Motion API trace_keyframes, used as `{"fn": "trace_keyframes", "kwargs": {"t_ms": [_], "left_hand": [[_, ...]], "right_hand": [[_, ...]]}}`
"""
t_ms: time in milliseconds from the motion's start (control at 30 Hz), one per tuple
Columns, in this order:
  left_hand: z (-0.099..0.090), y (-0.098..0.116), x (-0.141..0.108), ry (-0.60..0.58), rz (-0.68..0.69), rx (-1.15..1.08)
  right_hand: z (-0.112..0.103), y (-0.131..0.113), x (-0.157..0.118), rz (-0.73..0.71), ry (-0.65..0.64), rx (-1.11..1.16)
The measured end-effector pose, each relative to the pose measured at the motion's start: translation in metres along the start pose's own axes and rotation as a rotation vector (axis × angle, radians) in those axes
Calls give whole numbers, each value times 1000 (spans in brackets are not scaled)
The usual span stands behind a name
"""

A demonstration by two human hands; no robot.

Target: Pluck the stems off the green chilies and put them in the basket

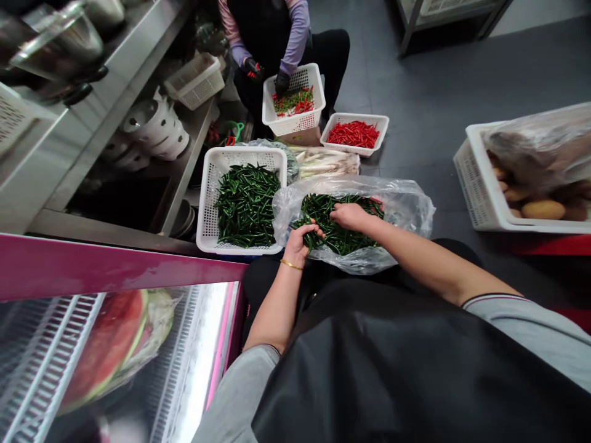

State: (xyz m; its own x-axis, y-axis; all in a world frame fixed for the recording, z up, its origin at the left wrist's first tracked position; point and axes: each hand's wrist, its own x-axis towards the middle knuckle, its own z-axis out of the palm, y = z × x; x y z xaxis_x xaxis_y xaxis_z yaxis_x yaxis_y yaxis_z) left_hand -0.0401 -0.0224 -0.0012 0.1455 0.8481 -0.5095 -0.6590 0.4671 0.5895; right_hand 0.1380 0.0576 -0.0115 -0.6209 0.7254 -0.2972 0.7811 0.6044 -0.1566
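Many green chillies [344,240] lie in a clear plastic bag [406,206] at the frame's centre. The left hand [301,240], fingers curled, clamps a bunch of them; the right hand [349,216] dips in among them, its fingertips drawn together. Left of the bag, a white basket [210,203] holds more; at upper centre, a gloved person [263,27] handles red chillies [303,106].
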Motion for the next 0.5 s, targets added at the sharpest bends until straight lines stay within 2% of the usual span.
{"fn": "trace_keyframes", "kwargs": {"t_ms": [133, 200, 233, 300, 367, 433, 500], "left_hand": [[9, -4, 7, 39, 74, 6], [19, -12, 11, -3, 112, 60], [25, -16, 11, -20, 119, 97], [34, -23, 10, -34, 91, 161], [38, -27, 7, -24, 43, 180], [35, -24, 3, -1, 9, 156], [27, -18, -1, 11, -2, 117]], "right_hand": [[-28, 13, -17, 119, 183, 418], [-35, 6, -29, 130, 211, 614], [-36, 1, -34, 123, 232, 640], [-33, -9, -40, 118, 291, 516], [-24, -14, -44, 165, 316, 276], [-13, -15, -45, 221, 214, 110], [-1, -15, -46, 263, 10, 84]]}}
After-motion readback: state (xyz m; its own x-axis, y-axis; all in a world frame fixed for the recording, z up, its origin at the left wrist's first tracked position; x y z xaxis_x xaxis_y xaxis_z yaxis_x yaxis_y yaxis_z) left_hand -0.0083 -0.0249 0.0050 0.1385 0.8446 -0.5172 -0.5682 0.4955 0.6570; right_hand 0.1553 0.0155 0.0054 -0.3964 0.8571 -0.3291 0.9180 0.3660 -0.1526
